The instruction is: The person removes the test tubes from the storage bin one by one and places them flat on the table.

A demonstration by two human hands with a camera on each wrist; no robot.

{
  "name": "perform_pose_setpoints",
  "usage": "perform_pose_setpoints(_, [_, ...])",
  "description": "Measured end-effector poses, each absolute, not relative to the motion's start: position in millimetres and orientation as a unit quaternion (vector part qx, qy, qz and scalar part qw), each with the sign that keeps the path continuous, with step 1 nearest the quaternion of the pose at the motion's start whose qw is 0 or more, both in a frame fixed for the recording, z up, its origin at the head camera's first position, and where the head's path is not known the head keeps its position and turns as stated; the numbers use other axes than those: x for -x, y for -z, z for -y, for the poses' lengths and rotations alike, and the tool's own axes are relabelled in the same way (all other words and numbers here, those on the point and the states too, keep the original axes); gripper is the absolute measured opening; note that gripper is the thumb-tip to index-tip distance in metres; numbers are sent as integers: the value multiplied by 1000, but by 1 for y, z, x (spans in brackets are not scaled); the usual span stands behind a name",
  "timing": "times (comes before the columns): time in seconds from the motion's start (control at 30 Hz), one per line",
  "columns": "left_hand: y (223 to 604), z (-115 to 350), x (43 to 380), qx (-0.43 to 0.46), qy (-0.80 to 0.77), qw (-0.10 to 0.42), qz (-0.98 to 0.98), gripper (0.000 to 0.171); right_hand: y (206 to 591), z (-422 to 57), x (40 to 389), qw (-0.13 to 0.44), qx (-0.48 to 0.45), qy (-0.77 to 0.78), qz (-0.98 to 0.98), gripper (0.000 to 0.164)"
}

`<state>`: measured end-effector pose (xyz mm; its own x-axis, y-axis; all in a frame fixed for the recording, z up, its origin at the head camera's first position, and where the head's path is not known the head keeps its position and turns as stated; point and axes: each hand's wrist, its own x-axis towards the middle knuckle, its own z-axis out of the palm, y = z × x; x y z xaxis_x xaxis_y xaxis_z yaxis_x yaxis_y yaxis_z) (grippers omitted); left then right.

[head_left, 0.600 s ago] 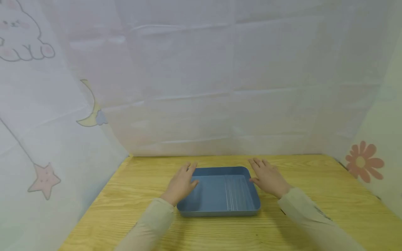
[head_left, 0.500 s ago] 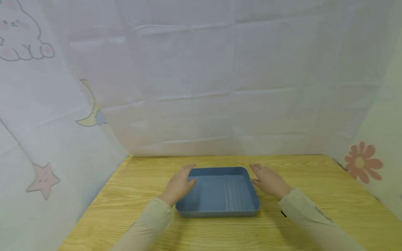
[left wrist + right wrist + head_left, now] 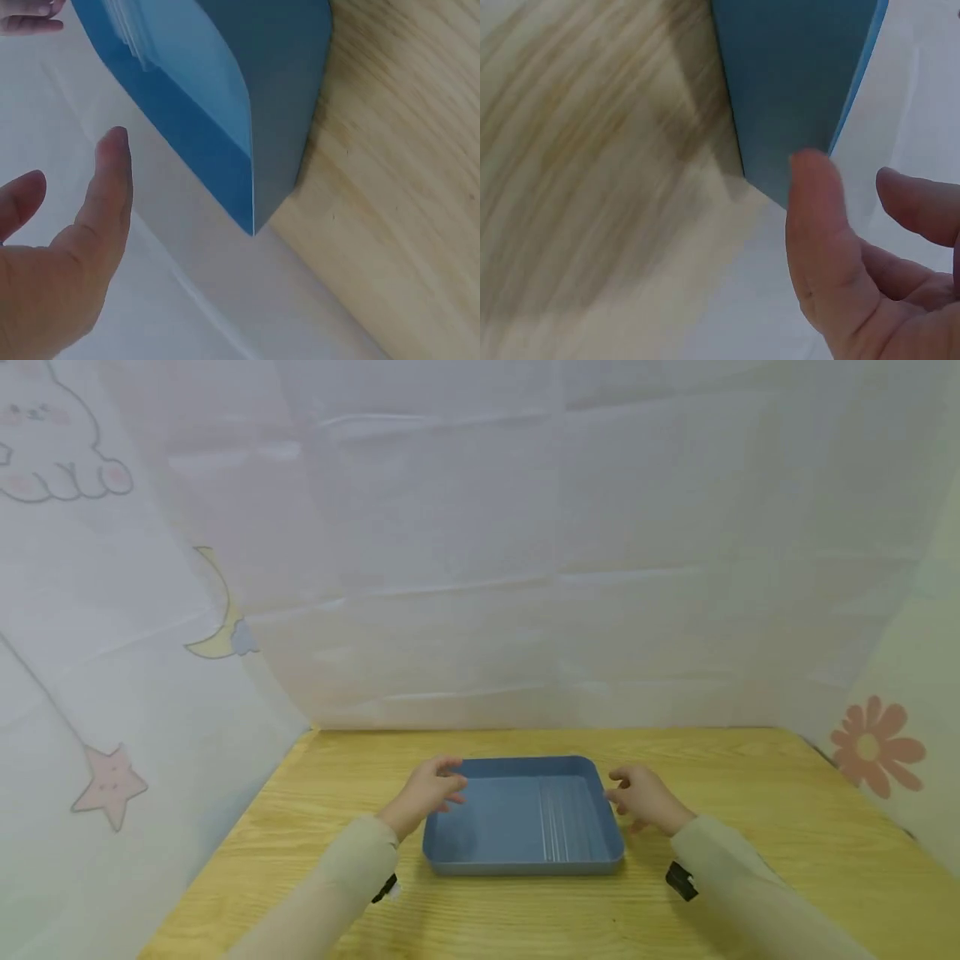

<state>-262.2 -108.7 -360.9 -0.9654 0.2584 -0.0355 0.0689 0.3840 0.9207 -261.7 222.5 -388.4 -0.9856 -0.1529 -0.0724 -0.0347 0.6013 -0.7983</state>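
Note:
A shallow blue tray (image 3: 498,818) with rounded corners stands on the wooden table. Several clear, thin rod-like pieces (image 3: 555,827) lie side by side in its right half. In the head view my left hand (image 3: 427,789) hovers at the tray's left rim, overlapping it, with loosely bent fingers and nothing held. My right hand (image 3: 645,795) is just outside the right rim, fingers bent and empty. The left wrist view shows the left thumb and fingers (image 3: 112,172) spread apart, off the tray wall. In the right wrist view a right digit overlaps the tray's outer wall (image 3: 795,82).
The wooden table (image 3: 517,918) reaches back to a pale hanging sheet (image 3: 555,543), with printed sheets at both sides. Black wrist-worn pieces show below both sleeves, such as the one under the right sleeve (image 3: 681,881).
Both hands have turned at the wrist, and their outstretched fingers have bent. The right hand has moved slightly outward from the rim. The tray stays in place.

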Motion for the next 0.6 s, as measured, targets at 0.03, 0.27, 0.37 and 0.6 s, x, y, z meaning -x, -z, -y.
perform_pose_setpoints(0.03, [360, 109, 262, -92, -556, 100, -820, 44, 390, -223, 263, 73, 46, 455, -886, 47])
perform_pose_setpoints(0.27, [367, 102, 261, -62, -614, 181, -766, 45, 400, -222, 269, 96, 21, 499, -861, 43])
perform_pose_setpoints(0.37, [369, 98, 260, -63, -624, 193, -754, 48, 406, -223, 269, 109, 7, 513, -851, 42])
perform_pose_setpoints(0.6, [374, 89, 263, -72, -617, 183, -762, 46, 409, -223, 272, 130, -16, 522, -843, 43])
